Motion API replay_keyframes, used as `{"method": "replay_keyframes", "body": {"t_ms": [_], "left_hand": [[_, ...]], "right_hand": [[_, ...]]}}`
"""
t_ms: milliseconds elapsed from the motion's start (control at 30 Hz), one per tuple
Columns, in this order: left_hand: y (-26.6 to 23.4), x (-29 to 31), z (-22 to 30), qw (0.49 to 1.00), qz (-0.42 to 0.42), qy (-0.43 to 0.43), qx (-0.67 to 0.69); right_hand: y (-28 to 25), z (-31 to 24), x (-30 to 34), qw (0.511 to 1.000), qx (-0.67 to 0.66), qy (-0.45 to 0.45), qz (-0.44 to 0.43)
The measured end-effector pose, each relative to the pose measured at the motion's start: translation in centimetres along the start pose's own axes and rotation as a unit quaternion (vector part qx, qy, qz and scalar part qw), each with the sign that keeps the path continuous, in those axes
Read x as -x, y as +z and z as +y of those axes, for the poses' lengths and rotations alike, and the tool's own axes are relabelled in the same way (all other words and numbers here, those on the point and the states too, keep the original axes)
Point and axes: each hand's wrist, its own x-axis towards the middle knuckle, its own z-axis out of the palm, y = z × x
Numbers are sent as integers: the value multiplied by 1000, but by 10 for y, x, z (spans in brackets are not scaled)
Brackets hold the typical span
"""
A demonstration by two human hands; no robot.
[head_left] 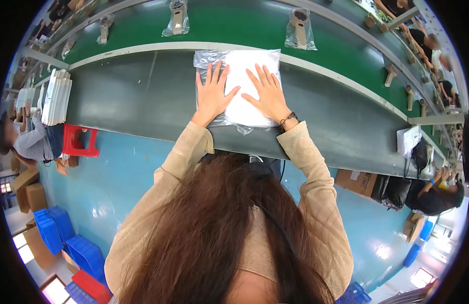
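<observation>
A flat white stack, which looks like paper sheets (pixel 239 109), lies in or on a clear plastic bag (pixel 204 59) on the dark grey workbench (pixel 128 96). My left hand (pixel 212 96) rests flat with its fingers spread over the bag's left part and the stack's left edge. On the stack's right side lies my right hand (pixel 268 93), palm down and fingers apart, with a dark bracelet at the wrist. Crumpled bag film shows at the upper left and below the stack. Whether the white stack is wholly inside the bag, I cannot tell.
Beyond the bench runs a green conveyor belt (pixel 234 25) carrying bagged beige handheld devices (pixel 299 28). White folded stacks (pixel 57 96) stand at the bench's left end, near a red stool (pixel 81 142). A white bag (pixel 408 141) sits far right. Other people work at both sides.
</observation>
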Motion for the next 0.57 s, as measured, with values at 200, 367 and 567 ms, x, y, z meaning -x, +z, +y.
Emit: {"method": "replay_keyframes", "body": {"t_ms": [200, 367, 567], "left_hand": [[-17, -7, -3, 942, 62, -89, 316], [-65, -10, 11, 979, 117, 47, 162], [-8, 12, -6, 996, -20, 72, 50]], "right_hand": [[-31, 11, 12, 960, -244, 45, 130], [-75, -5, 58, 960, -167, 128, 182], [-76, -16, 113, 952, -186, 186, 156]]}}
